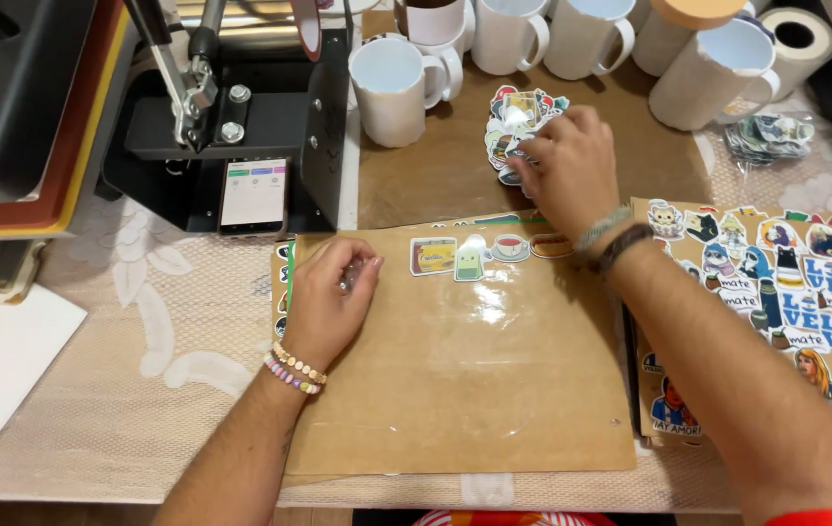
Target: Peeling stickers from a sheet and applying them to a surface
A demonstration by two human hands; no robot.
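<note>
Four stickers (pixel 479 255) lie in a left-right row on the brown sheet (pixel 464 390); right hand (pixel 567 170) pinches the sticker pile (pixel 518 122), left hand (pixel 328 302) rests curled on the sheet's left edge.

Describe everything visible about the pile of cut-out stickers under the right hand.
The loose pile of colourful die-cut stickers lies on the brown kraft paper sheet, just in front of the plain white ceramic mugs. The stickers look glossy, with white borders, overlapping at odd angles in a low heap. The right hand rests over its near edge, fingers touching the pile; part of the heap is hidden beneath.
</note>
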